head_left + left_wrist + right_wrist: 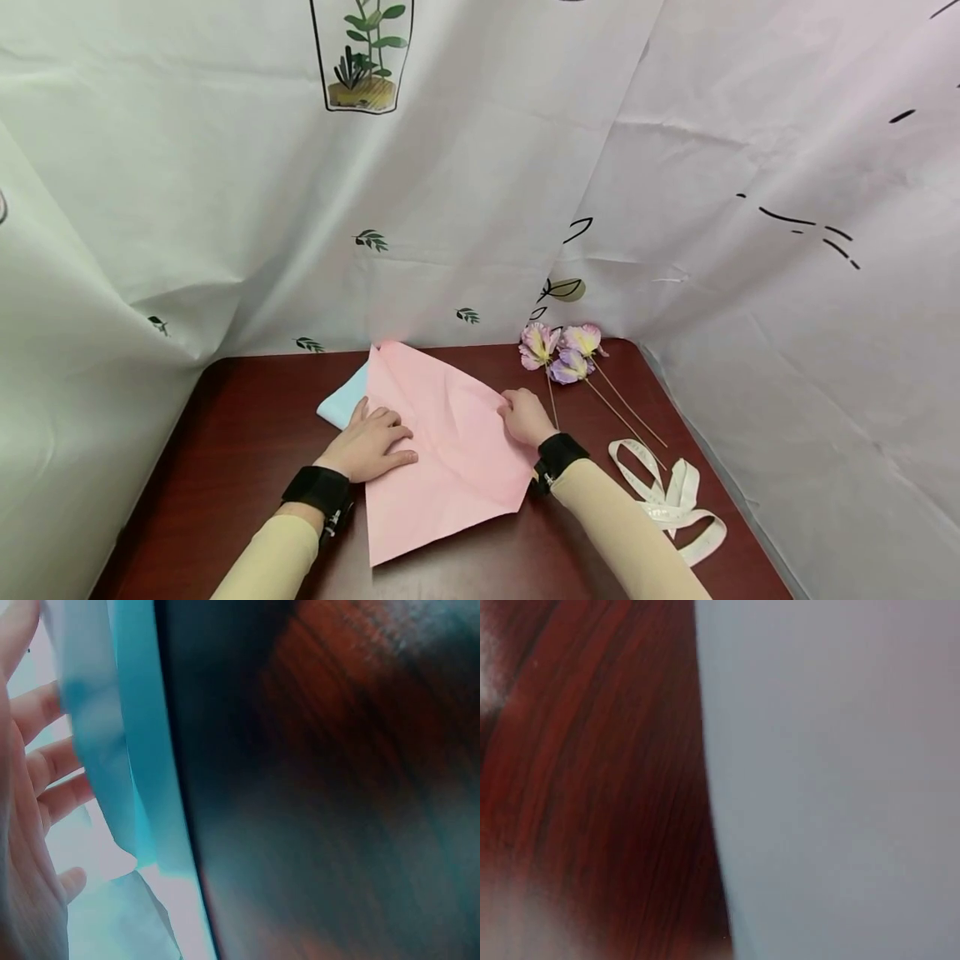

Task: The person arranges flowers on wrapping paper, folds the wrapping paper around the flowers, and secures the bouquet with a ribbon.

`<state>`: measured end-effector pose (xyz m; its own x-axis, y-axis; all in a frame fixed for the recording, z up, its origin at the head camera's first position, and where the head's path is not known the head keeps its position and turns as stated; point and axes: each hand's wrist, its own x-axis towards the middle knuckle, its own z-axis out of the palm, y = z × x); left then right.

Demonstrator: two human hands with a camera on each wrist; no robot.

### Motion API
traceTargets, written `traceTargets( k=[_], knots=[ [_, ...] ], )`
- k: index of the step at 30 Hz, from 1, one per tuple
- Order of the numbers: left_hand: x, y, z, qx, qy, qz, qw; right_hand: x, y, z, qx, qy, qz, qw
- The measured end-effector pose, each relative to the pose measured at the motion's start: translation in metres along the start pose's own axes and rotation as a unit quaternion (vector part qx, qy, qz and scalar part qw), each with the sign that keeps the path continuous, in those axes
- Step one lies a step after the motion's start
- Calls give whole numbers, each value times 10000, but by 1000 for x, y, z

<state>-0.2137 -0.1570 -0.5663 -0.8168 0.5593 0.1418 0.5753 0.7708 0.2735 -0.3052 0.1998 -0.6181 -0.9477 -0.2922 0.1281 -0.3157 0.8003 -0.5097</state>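
Observation:
A pink sheet of wrapping paper (442, 442) lies raised and creased in front of me, with a pale blue sheet (347, 400) showing at its left. My left hand (367, 443) rests on the pink sheet's left side with fingers spread. In the left wrist view, that hand (34, 780) is beside blue paper (150, 750). At the pink sheet's right edge, my right hand (527, 417) grips the paper, fingers bent over it. The right wrist view is filled by pale paper (832, 780) and tabletop; no fingers show there.
Several artificial flowers (570, 365) on thin stems lie at the back right of the dark red table (247, 467). Nearer, a loosely looped white ribbon (678, 500) lies by the right edge. A white printed curtain (465, 183) hangs around the table.

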Motion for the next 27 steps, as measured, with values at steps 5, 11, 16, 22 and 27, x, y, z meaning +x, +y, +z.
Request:
traceTargets(
  k=[5, 11, 16, 22, 27],
  knots=[
    [-1, -3, 1, 39, 350, 262, 9990, -3, 5, -5, -60, 433, -67, 9990],
    [1, -9, 6, 35, 643, 570, 9963, -15, -17, -30, 128, 766, -2, 9970],
    [1, -10, 14, -60, 309, 525, 9981, -21, -41, -47, 224, 896, 73, 9957],
    [-2, -7, 22, -48, -49, 378, 9993, -2, 13, -13, -62, 1328, 39, 9911],
    [-5, -7, 22, 25, -192, 187, 9996, 12, 46, 5, -122, 1249, 280, 9917]
  ],
)
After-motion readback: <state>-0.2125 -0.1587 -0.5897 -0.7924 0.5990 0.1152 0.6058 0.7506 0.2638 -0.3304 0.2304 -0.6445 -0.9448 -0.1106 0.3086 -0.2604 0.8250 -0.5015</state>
